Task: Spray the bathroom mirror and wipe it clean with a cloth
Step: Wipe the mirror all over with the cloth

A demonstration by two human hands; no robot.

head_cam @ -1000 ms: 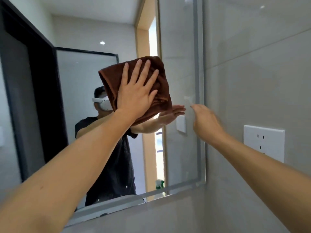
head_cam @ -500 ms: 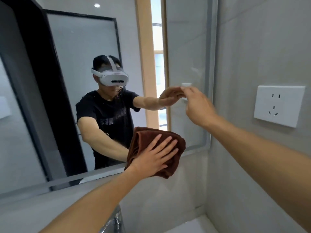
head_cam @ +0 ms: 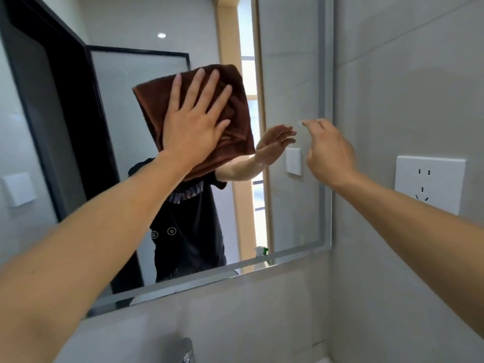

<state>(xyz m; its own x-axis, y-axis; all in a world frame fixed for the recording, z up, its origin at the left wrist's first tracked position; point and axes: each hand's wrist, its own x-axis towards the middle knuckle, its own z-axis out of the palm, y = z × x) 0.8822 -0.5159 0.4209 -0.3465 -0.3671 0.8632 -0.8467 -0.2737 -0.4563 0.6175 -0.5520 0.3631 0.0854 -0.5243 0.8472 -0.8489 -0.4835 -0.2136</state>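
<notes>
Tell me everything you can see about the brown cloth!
The brown cloth looks soft and fuzzy, like a towel, and is folded into a rough square with wrinkles near its right side. It lies flat against the mirror, tilted a little. The left hand presses it there with straight, spread fingers, covering its middle. Its top edge and right side stick out past the hand. Nothing else touches it; the right hand stays apart, near the mirror's right edge.

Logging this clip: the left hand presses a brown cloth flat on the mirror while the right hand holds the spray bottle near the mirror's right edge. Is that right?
Not quite. The head view shows the right hand holding nothing, fingers loosely curled near the mirror's right edge. The rest stands: the left hand presses the brown cloth flat on the mirror.
</notes>
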